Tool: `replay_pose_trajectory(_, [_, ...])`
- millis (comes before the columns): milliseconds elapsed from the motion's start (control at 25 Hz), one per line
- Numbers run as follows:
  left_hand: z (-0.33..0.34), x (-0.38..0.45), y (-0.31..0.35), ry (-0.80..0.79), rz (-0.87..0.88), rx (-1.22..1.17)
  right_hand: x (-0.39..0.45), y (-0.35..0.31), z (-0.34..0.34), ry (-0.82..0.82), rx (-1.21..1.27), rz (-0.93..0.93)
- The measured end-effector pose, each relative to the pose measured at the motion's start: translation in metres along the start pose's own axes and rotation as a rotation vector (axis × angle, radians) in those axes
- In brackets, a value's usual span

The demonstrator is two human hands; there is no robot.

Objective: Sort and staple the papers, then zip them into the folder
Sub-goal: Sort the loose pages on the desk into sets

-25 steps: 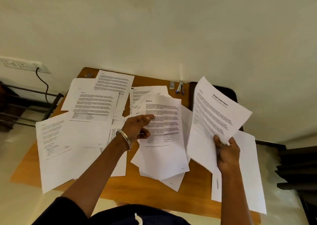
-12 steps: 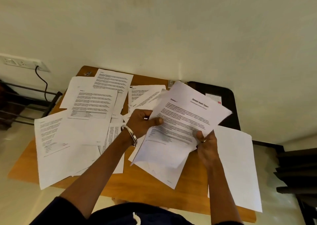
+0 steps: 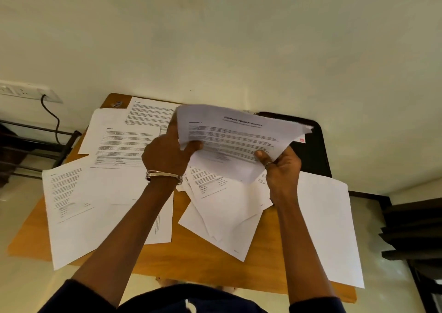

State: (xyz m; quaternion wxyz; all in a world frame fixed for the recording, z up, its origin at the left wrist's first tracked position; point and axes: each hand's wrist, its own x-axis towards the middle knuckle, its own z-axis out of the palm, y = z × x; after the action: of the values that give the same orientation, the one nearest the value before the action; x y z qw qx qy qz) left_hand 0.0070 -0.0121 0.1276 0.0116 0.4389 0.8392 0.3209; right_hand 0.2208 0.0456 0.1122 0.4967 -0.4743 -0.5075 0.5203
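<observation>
Thin white paper sheets [image 3: 108,217], smooth brown wood table [image 3: 198,260], shiny metal bangle [image 3: 163,176], matt black folder [image 3: 311,150].

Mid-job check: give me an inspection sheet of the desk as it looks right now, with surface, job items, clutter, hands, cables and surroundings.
Surface: wooden table, mostly covered by paper.
Job's things: held sheets, top one titled Sample Health Report; loose printed sheets spread out; black folder at far right edge; stapler not visible.
Clutter: small metal object at far left corner.
Hands: left hand and right hand both grip the held sheets.
Cables: black cable hangs from wall socket strip.
Surroundings: pale wall; dark rack at left.
</observation>
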Motion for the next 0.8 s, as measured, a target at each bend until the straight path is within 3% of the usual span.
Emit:
replay_pose_trajectory(160, [0.016, -0.001, -0.021, 0.172, 0.133, -0.149, -0.010, 0.010, 0.021, 0.062, 0.000, -0.023])
replay_pose_trajectory(240, [0.034, -0.009, -0.031, 0.129, 0.094, -0.220, -0.016, 0.027, 0.030, 0.069, -0.054, 0.024])
replay_pose_trajectory(400, [0.058, -0.033, -0.039, -0.084, -0.329, -0.569, -0.034, 0.068, 0.044, 0.017, -0.204, 0.196])
replay_pose_trajectory(440, [0.062, -0.034, -0.041, -0.093, -0.361, -0.621, -0.037, 0.071, 0.047, 0.026, -0.214, 0.215])
replay_pose_trajectory(640, [0.065, -0.013, -0.048, -0.081, -0.276, -0.729, -0.026, 0.066, 0.052, 0.082, -0.139, 0.183])
replay_pose_trajectory(800, [0.076, -0.024, -0.058, -0.217, -0.356, -0.690, -0.020, 0.085, 0.055, 0.112, -0.200, 0.335])
